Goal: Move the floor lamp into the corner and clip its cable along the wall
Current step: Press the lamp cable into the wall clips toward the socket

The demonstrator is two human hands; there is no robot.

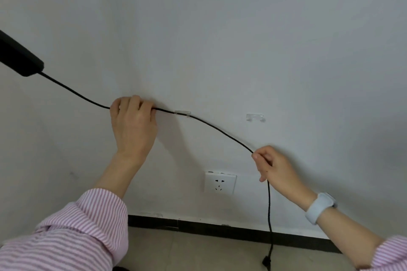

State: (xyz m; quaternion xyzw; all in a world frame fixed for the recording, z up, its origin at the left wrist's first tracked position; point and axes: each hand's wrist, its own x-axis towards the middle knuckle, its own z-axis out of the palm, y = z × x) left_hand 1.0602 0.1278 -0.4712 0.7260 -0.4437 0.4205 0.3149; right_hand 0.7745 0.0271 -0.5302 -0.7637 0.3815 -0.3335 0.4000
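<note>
A black cable [220, 129] runs from the black lamp part [18, 56] at the far left, across the white wall. It passes through a clear clip [182, 113] stuck on the wall. My left hand [133, 123] grips the cable just left of that clip, pressed against the wall. My right hand [273, 164] pinches the cable lower and to the right, away from the wall. From there the cable hangs down to the floor, ending in a black plug [266, 262]. A second clear clip [255, 117] sits further right with nothing in it.
A white wall socket [219, 182] is mounted below the clips. A dark skirting board [220, 230] runs along the foot of the wall above a beige tiled floor [198, 253]. The wall corner lies at the left, behind the lamp part.
</note>
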